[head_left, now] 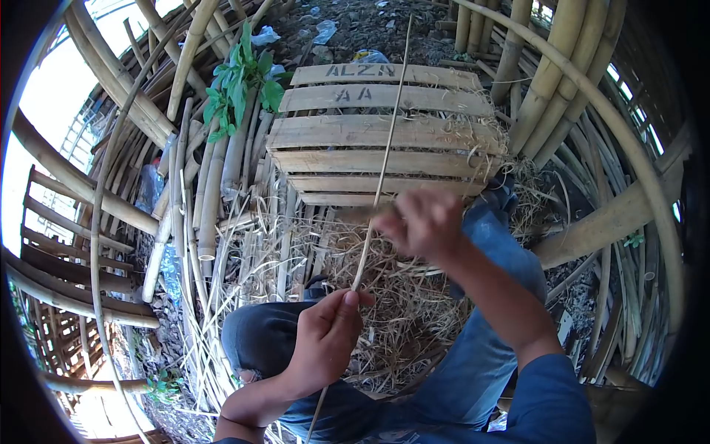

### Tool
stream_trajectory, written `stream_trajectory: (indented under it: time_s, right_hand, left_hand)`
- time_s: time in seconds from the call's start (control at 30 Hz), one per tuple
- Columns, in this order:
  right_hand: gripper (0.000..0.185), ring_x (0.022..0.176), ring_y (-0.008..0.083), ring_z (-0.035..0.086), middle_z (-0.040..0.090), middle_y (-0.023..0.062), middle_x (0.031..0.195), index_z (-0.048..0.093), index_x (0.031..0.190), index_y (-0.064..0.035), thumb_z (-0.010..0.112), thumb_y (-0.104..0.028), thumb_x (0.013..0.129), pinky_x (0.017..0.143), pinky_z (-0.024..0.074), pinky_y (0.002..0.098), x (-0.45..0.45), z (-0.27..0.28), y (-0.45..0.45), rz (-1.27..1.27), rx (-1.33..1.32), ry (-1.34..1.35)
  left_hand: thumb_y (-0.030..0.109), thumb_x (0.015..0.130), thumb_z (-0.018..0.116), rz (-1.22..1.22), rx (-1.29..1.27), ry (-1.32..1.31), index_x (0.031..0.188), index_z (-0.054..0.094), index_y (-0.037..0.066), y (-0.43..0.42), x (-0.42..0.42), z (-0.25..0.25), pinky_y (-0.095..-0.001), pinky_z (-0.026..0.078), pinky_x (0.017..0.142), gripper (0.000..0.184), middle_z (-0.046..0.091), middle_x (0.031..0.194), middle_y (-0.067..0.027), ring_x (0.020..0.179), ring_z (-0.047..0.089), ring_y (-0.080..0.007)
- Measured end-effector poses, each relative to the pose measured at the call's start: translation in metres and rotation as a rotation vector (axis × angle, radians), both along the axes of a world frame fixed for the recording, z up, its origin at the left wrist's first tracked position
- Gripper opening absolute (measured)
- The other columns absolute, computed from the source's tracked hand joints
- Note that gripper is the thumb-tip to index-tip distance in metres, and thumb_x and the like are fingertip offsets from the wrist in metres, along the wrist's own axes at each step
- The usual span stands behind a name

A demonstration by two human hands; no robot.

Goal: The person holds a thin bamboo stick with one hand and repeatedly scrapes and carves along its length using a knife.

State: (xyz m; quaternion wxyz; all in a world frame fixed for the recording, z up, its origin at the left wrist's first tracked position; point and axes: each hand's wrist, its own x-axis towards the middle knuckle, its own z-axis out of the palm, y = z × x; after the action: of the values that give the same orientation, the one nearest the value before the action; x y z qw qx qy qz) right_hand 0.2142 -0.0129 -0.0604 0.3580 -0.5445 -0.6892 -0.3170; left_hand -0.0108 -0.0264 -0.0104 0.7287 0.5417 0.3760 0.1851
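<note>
Below, left hand (328, 333), grip pinched on thin strip (388, 140), right hand (425, 223), grip closed around blurred tool (355, 215)

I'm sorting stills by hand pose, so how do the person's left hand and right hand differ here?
The left hand shows fairly sharp, while the right hand is blurred. The left hand pinches the thin strip; the right hand is closed on a brownish object too blurred to name. The right hand is higher in the picture than the left hand. Both are bare.
</note>
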Motion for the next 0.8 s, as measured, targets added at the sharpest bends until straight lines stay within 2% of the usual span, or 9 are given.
stream_trajectory:
  time_s: [0.1,0.27,0.4,0.47,0.5,0.6,0.67,0.73,0.8]
  right_hand:
    - [0.056,0.031,0.0117,0.039,0.036,-0.0031,0.039,0.038,0.054,-0.0141,0.044,-0.056,0.091,0.030,0.0337,0.0280,0.009,-0.003,0.011,-0.104,0.058,0.082]
    - [0.052,0.030,0.0119,0.040,0.036,-0.0023,0.038,0.043,0.056,-0.0131,0.043,-0.049,0.094,0.030,0.0329,0.0285,0.014,-0.002,0.006,-0.026,0.037,-0.009]
    - [0.054,0.030,0.0109,0.041,0.036,-0.0025,0.037,0.042,0.056,-0.0130,0.041,-0.050,0.095,0.029,0.0315,0.0289,0.042,0.001,0.019,-0.225,0.104,0.068]
    - [0.050,0.034,0.0166,0.045,0.038,0.0010,0.042,0.042,0.056,-0.0114,0.049,-0.044,0.093,0.035,0.0364,0.0329,0.018,-0.002,0.007,-0.056,-0.009,0.084]
    - [0.050,0.033,0.0150,0.043,0.038,0.0003,0.041,0.044,0.057,-0.0116,0.046,-0.044,0.094,0.034,0.0360,0.0325,0.011,0.002,0.003,0.016,0.032,0.033]
    - [0.055,0.029,0.0076,0.036,0.037,-0.0032,0.038,0.041,0.055,-0.0146,0.036,-0.051,0.096,0.027,0.0304,0.0278,0.032,-0.004,0.013,-0.073,0.010,0.090]
    - [0.056,0.028,0.0077,0.035,0.035,-0.0036,0.038,0.041,0.054,-0.0148,0.035,-0.052,0.096,0.026,0.0288,0.0273,0.040,-0.003,0.018,-0.109,0.059,0.166]
    - [0.054,0.031,0.0125,0.042,0.038,-0.0013,0.040,0.044,0.053,-0.0123,0.040,-0.044,0.096,0.030,0.0330,0.0310,0.031,-0.003,0.010,-0.080,-0.087,0.221]
    - [0.055,0.030,0.0114,0.039,0.037,-0.0021,0.040,0.043,0.053,-0.0133,0.039,-0.047,0.096,0.029,0.0326,0.0304,0.016,-0.003,0.006,-0.031,-0.036,0.156]
  left_hand:
    - [0.022,0.101,0.038,-0.010,-0.037,0.022,0.098,0.058,-0.003,0.003,0.001,0.003,-0.0193,0.025,0.040,0.032,0.037,0.054,0.0048,0.043,0.030,-0.0024]
    - [0.021,0.101,0.038,-0.017,-0.055,0.023,0.098,0.058,-0.004,0.000,-0.001,0.006,-0.0191,0.025,0.040,0.032,0.038,0.055,0.0048,0.043,0.030,-0.0023]
    - [0.020,0.101,0.038,-0.035,-0.072,0.055,0.098,0.058,-0.004,-0.003,-0.002,0.006,-0.0192,0.024,0.040,0.032,0.038,0.055,0.0049,0.043,0.030,-0.0020]
    - [0.020,0.101,0.038,-0.036,-0.062,0.033,0.098,0.058,-0.004,0.000,-0.001,0.004,-0.0194,0.024,0.040,0.031,0.038,0.055,0.0049,0.043,0.030,-0.0019]
    - [0.020,0.101,0.039,-0.032,-0.058,0.026,0.098,0.058,-0.004,0.001,-0.002,0.004,-0.0197,0.024,0.040,0.031,0.038,0.055,0.0049,0.043,0.029,-0.0018]
    - [0.018,0.101,0.039,-0.020,-0.008,0.022,0.097,0.057,-0.004,-0.003,-0.004,0.001,-0.0201,0.024,0.041,0.029,0.038,0.055,0.0051,0.044,0.028,-0.0017]
    - [0.018,0.101,0.039,-0.028,0.007,0.043,0.097,0.058,-0.004,-0.006,-0.006,0.000,-0.0201,0.023,0.041,0.029,0.037,0.055,0.0054,0.044,0.028,-0.0017]
    - [0.018,0.101,0.039,-0.035,0.033,0.042,0.097,0.058,-0.003,-0.004,-0.003,-0.001,-0.0201,0.023,0.042,0.028,0.037,0.055,0.0056,0.045,0.028,-0.0017]
    - [0.017,0.100,0.042,-0.005,0.069,0.083,0.098,0.059,-0.004,0.000,-0.003,-0.004,-0.0200,0.024,0.044,0.027,0.040,0.056,0.0064,0.049,0.030,-0.0002]
